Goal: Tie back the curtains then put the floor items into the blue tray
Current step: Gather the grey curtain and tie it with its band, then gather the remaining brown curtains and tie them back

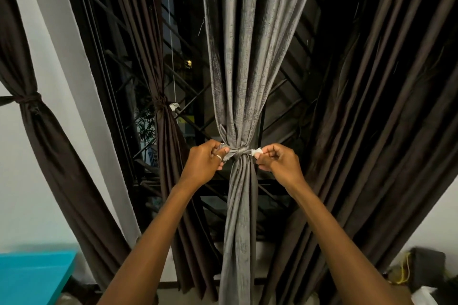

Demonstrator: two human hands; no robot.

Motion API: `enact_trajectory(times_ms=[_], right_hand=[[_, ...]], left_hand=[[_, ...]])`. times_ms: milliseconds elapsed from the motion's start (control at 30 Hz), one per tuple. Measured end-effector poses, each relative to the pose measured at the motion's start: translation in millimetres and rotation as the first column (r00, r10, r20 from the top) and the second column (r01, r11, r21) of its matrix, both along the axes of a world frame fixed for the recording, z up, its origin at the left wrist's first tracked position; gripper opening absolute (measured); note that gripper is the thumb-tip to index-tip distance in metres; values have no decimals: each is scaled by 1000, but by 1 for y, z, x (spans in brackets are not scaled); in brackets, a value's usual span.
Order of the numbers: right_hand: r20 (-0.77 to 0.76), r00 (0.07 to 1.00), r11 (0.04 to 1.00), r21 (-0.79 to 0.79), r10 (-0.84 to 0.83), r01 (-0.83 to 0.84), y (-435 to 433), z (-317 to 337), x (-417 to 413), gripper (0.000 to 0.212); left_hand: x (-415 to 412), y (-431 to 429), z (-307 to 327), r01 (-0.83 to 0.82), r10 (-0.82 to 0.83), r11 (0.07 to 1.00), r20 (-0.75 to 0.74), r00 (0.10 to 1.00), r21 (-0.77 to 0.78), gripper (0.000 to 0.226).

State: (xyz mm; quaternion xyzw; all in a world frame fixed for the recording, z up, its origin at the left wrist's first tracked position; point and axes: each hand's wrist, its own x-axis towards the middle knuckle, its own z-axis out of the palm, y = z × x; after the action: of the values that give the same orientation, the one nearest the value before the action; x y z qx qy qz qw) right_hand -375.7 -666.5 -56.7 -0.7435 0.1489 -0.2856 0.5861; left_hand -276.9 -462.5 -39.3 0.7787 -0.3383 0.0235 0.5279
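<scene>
**Desk:** Entry one, the hands?

**Me:** Item 1. Left hand (204,162): fingers (218,156) curled, pinching the grey end of the tie-back (239,153). Right hand (281,163): fingers curled, pinching the white tab (256,151) at the tie-back's other end. The hands sit at frame centre, on either side of the knot cinching the grey curtain (238,77).

**Desk:** Hazards?

**Me:** Item 2, my judgement only. The knot looks only part-drawn. An uneven pull could let the smooth cloth slide out. The small tab could also slip from my pinch, and the gathered folds would fall open. The loose brown curtain (371,131) at 3 o'clock hangs untied, so it remains to do.

**Desk:** Containers?

**Me:** Item 3. Blue surface (32,277) at 8 o'clock: only a flat top shows. I cannot tell whether it is the tray, or what it holds.
Item 4. Dark box (426,267) at 4 o'clock, with a yellow cord (404,272) beside it; the interior is hidden. I cannot make out any floor items.
</scene>
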Motion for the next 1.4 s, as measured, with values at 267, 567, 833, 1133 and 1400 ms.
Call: enact_trajectory(times_ms=[267,567,833,1133,1400], right_hand=[[-91,996,995,91,-20,29,13,-16,19,13],[-146,982,991,34,-121,127,14,-13,15,54],[-208,954,976,-41,-217,214,15,-12,-4,38],[-193,947,966,-94,-256,242,-18,4,-18,28],[-91,971,970,-118,-222,211,-78,24,-58,20]], left_hand=[[-12,-14,-8,3,-3,1000,-3,1000,-18,9],[-7,-20,-11,-20,16,997,-47,999,-80,4],[-9,-33,-34,24,-24,1000,-46,999,-9,6],[-27,-52,-23,28,-27,1000,-69,997,12,8],[-69,-112,-13,-33,33,999,-41,999,18,12]])
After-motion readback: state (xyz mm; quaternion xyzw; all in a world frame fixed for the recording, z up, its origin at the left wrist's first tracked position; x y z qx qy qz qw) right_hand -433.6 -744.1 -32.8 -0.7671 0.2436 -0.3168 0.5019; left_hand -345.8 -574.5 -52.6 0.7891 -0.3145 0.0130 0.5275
